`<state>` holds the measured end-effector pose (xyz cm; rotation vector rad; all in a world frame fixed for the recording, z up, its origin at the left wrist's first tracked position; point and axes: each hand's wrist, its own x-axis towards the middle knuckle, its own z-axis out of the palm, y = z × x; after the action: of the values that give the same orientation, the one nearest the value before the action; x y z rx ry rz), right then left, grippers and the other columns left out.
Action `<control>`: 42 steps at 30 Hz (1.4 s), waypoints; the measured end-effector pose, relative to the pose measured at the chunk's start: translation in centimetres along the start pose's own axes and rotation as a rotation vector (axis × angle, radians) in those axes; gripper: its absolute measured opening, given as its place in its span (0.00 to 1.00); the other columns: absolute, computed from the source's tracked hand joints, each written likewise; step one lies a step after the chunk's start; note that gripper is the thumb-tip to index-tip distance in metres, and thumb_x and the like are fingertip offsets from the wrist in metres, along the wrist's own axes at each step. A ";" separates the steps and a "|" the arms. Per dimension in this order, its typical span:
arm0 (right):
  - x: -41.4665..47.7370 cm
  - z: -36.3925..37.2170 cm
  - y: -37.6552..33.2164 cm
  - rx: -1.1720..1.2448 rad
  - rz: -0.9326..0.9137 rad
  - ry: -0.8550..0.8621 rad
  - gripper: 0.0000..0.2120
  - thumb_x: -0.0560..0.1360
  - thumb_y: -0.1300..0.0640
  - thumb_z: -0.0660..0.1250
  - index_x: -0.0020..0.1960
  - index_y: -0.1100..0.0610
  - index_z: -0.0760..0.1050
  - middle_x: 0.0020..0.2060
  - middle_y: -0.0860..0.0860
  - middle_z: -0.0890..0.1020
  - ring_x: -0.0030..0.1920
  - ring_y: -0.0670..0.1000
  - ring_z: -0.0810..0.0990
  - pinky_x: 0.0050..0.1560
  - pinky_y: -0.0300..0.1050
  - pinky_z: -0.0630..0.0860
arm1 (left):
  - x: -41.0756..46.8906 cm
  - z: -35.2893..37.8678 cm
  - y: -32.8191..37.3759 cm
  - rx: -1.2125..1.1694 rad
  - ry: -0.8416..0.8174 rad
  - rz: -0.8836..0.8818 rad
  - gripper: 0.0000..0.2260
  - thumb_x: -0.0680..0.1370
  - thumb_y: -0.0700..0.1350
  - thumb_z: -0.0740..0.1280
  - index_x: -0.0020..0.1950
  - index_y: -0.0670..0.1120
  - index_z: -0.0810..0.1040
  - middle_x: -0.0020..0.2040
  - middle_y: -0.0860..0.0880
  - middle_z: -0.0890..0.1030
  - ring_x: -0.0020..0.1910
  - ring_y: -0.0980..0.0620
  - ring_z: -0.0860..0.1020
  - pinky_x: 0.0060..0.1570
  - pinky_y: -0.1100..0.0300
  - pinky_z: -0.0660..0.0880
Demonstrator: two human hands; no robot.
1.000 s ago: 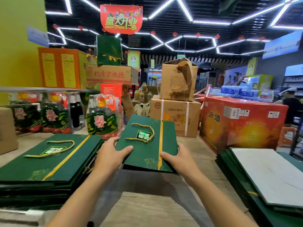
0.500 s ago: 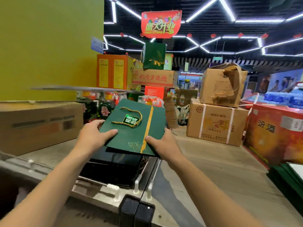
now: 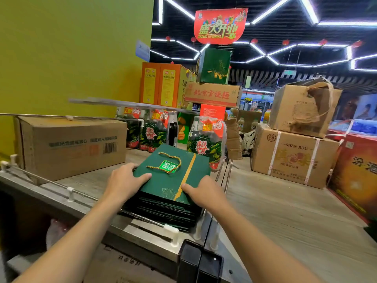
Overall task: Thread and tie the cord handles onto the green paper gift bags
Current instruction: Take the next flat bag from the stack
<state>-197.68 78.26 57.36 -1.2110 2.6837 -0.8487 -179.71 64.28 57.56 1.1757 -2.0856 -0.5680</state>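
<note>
The green bag (image 3: 163,185), gold cord (image 3: 163,160) threaded, is now lowered onto the stack (image 3: 163,213), left hand (image 3: 124,183) and right hand (image 3: 204,193) gripping its near corners.

- Yellow-green wall (image 3: 71,48) fills the left side.
- Black ceiling (image 3: 336,34) carries white zigzag light strips (image 3: 271,10) and small red lanterns.
- Red "Grand Opening" banner (image 3: 220,25) hangs overhead.
- Grey wood-look floor (image 3: 285,211) stretches to the right.
- Stacked cardboard cartons (image 3: 293,156) stand on it; a long brown carton (image 3: 71,146) sits by the wall.
</note>
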 end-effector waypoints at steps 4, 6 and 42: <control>-0.2 -0.3 0.1 -0.140 -0.017 -0.054 0.30 0.77 0.30 0.61 0.43 0.59 0.77 0.41 0.53 0.75 0.46 0.56 0.78 0.47 0.50 0.80 | 0.8 1.0 -1.2 0.166 -0.038 -0.005 0.26 0.76 0.67 0.66 0.65 0.50 0.81 0.52 0.50 0.85 0.55 0.45 0.80 0.54 0.51 0.79; -0.2 -0.4 0.2 -0.173 -0.031 -0.063 0.32 0.78 0.29 0.59 0.50 0.59 0.79 0.49 0.56 0.76 0.53 0.57 0.79 0.55 0.54 0.80 | 0.8 0.9 -0.8 0.201 -0.075 0.007 0.24 0.78 0.64 0.64 0.64 0.48 0.80 0.52 0.49 0.84 0.52 0.47 0.79 0.50 0.55 0.78; -21.6 -28.8 33.0 -0.523 0.368 0.254 0.25 0.81 0.40 0.60 0.67 0.58 0.72 0.64 0.58 0.75 0.66 0.61 0.71 0.63 0.56 0.73 | -25.1 20.1 41.1 0.335 -0.395 0.832 0.20 0.80 0.59 0.61 0.66 0.49 0.77 0.62 0.46 0.81 0.63 0.43 0.77 0.61 0.48 0.74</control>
<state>-213.25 124.39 61.45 -0.6466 3.3170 -0.2684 -208.67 107.50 61.97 0.2594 -2.8130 -0.0441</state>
